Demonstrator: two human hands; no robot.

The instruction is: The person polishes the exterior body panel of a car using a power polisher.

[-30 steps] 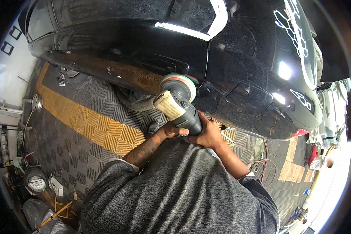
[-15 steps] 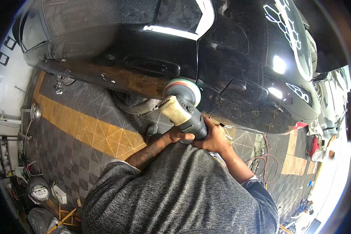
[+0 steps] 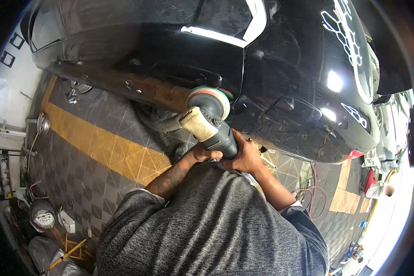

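Observation:
Both my hands grip a black power polisher (image 3: 224, 139) that has a pale cover wrapped around its head. My left hand (image 3: 201, 153) is closed on the near left side of its body, while my right hand (image 3: 247, 157) wraps the right side near the rear end. The round polishing pad (image 3: 212, 97), with a greenish and red edge, rests against the lower side of a glossy black car (image 3: 285, 50). The pad sits below a door handle (image 3: 188, 75), left of a vertical panel gap. The pad's working face is hidden against the panel.
A car wheel (image 3: 158, 120) shows under the body, left of the pad. Patterned floor tiles with a yellow strip (image 3: 110, 149) lie below. A red hose (image 3: 313, 188) coils at right. Yellow metal legs (image 3: 66, 255) stand at lower left. Another person (image 3: 377, 188) is at far right.
The polisher and both hands have shifted left along the car, so the pad is farther from the panel gap. The car appears slightly farther right and lower in view.

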